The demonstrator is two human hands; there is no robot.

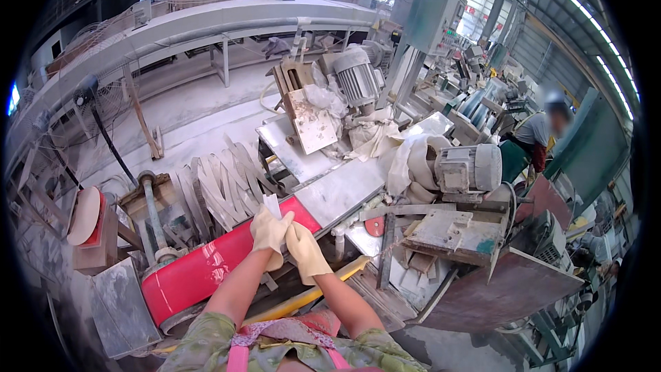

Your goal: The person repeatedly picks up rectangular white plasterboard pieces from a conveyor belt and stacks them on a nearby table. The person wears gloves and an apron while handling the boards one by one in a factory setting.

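Note:
Both of my hands wear cream rubber gloves and meet over a red belt (206,265). Between the fingertips stands a small pale strip (273,205), its upper end showing and its lower part hidden by the gloves. My left hand (268,231) is closed round the strip from the left. Pressed close against it, my right hand (305,248) closes in from the right, its fingertips at the strip's edge. Beyond the gloves, the belt meets a pale flat metal surface (344,189).
Dusty motors (469,168) and a second motor (355,77) stand ahead and right. Stacked pale strips (224,182) lie left of the belt. A yellow bar (296,302) runs before me. A fan (86,91) stands left; a person (537,131) works at far right.

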